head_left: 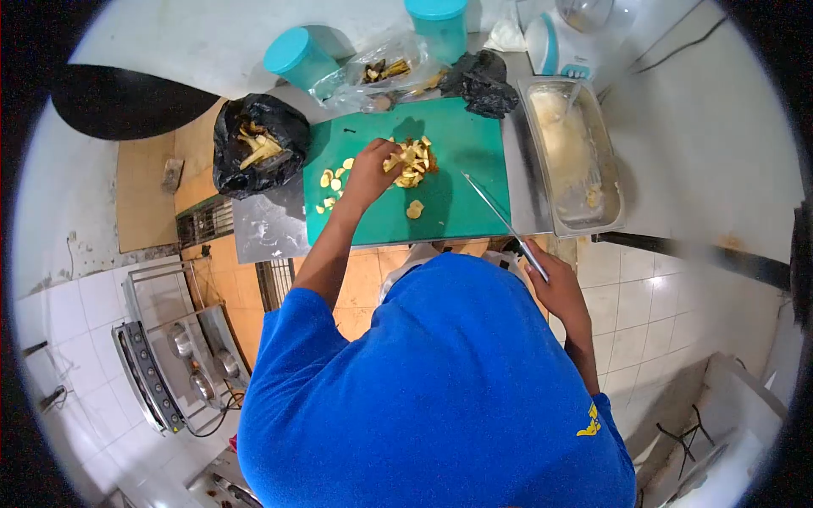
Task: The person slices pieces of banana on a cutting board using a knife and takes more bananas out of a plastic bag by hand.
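My left hand (pixel 371 176) reaches over the green cutting board (pixel 461 218), its bent fingers closed around some pale yellow banana slices (pixel 412 163) at the edge of a heap. The exact pieces in the fingertips are partly hidden. Several round slices lie loose left of that hand, and another slice (pixel 414 209) sits alone below the heap. At the board's near right edge, my right hand (pixel 555 278) is wrapped around the handle of a long knife (pixel 495 212). The blade slants up and left over the board, its tip apart from the slices.
Left of the board stands a black bag (pixel 229 173) with peels. Behind it are two turquoise-lidded containers (pixel 301 61), a clear plastic bag (pixel 347 83) with dark peels and a crumpled black bag (pixel 481 83). A metal pan (pixel 605 199) with pale contents borders the right side.
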### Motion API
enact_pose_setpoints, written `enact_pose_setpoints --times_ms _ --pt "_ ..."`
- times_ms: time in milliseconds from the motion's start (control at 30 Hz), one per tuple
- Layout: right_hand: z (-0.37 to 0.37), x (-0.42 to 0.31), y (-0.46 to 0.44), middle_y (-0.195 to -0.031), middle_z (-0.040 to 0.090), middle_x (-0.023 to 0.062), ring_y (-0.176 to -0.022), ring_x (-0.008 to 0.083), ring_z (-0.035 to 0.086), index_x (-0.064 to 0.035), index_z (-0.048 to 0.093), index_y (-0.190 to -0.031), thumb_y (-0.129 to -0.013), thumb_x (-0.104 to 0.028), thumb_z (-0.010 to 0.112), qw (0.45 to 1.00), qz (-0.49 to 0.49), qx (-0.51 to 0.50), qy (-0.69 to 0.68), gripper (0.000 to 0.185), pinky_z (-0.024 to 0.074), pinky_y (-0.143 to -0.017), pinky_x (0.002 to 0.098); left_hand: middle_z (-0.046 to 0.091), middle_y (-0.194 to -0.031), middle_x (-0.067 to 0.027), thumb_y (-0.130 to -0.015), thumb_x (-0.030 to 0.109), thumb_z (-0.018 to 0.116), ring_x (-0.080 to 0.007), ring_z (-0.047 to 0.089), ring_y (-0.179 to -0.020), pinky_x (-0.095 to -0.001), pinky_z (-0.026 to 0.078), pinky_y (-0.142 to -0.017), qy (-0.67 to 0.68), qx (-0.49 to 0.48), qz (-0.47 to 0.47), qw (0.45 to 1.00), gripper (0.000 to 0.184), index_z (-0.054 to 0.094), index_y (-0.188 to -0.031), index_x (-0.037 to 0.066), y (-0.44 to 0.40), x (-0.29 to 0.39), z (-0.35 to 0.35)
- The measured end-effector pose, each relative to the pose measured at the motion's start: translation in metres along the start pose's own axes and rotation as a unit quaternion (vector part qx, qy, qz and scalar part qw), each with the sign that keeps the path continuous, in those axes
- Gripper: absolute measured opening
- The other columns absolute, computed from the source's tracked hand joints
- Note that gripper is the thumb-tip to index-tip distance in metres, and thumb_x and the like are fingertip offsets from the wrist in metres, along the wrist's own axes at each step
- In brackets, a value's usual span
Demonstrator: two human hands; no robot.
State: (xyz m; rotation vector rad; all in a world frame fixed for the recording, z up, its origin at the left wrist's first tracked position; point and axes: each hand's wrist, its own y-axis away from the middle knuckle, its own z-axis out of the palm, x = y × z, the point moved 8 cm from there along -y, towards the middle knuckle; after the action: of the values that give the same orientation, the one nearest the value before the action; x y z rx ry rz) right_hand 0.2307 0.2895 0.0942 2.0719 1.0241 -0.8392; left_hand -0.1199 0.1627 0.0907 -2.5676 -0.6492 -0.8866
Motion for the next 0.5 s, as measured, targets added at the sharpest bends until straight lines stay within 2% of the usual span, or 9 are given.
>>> enact_pose_setpoints --times_ms 67,200,300,367,467,500 --pt "-0.004 0.002 0.002 -0.113 0.066 0.022 -0.098 0.0374 0.065 -0.0184 0.051 -0.141 -0.092 -0.015 0.062 1.0 -0.004 0.015 0.024 0.051 0.0508 -0.084 0.0411 0.065 -0.099 -0.0134 -0.078 0.007 0.072 -0.0325 0.065 -0.087 -0.0405 0.054 -0.077 -0.062 -0.008 0.059 0.996 0.021 0.067 -0.098 0.003 -0.003 0.012 0.001" --pt "-0.007 -0.005 0.001 -0.095 0.063 0.0185 -0.088 0.0383 0.063 -0.0232 0.047 -0.143 -0.092 -0.019 0.061 0.996 0.013 -0.002 0.084 0.054 0.052 -0.077 0.0468 0.067 -0.102 -0.0124 -0.078 0.009 0.071 -0.0336 0.064 -0.093 -0.0416 0.053 -0.081 -0.078 -0.005 0.054 0.995 0.022 0.069 -0.1 0.005 0.001 0.018 -0.003" --pt "-0.005 -0.01 -0.001 -0.086 0.061 0.0129 -0.079 0.0339 0.063 -0.0243 0.052 -0.141 -0.09 -0.02 0.064 0.989 -0.042 0.047 0.131 0.052 0.051 -0.072 0.0437 0.067 -0.103 -0.012 -0.078 0.009 0.07 -0.0334 0.064 -0.095 -0.0414 0.053 -0.082 -0.082 -0.003 0.034 0.996 0.023 0.069 -0.101 0.005 0.002 0.018 -0.004" --pt "0.0 -0.011 -0.004 -0.088 0.061 0.0111 -0.078 0.0322 0.063 -0.0272 0.052 -0.14 -0.089 -0.02 0.065 0.985 -0.056 0.048 0.153 0.053 0.0513 -0.071 0.0429 0.066 -0.106 -0.0115 -0.078 0.008 0.071 -0.0329 0.063 -0.099 -0.0413 0.053 -0.085 -0.076 -0.004 0.009 0.997 0.024 0.07 -0.101 0.006 0.001 0.017 -0.005" --pt "0.003 -0.017 -0.008 -0.089 0.06 0.0091 -0.078 0.0303 0.063 -0.0303 0.053 -0.139 -0.088 -0.02 0.066 0.981 -0.067 0.043 0.178 0.054 0.0515 -0.069 0.0418 0.064 -0.113 -0.0092 -0.076 0.008 0.073 -0.0315 0.059 -0.107 -0.0416 0.05 -0.091 -0.106 0.03 0.08 0.991 0.027 0.071 -0.103 0.008 0.006 0.039 -0.004" --pt "0.005 -0.018 -0.01 -0.09 0.06 0.0085 -0.078 0.0298 0.063 -0.0312 0.053 -0.139 -0.088 -0.02 0.067 0.98 -0.068 0.039 0.184 0.055 0.0515 -0.069 0.0415 0.063 -0.115 -0.0082 -0.075 0.008 0.074 -0.0306 0.058 -0.11 -0.0418 0.049 -0.092 -0.099 0.01 0.113 0.989 0.028 0.071 -0.103 0.009 0.007 0.047 0.002"
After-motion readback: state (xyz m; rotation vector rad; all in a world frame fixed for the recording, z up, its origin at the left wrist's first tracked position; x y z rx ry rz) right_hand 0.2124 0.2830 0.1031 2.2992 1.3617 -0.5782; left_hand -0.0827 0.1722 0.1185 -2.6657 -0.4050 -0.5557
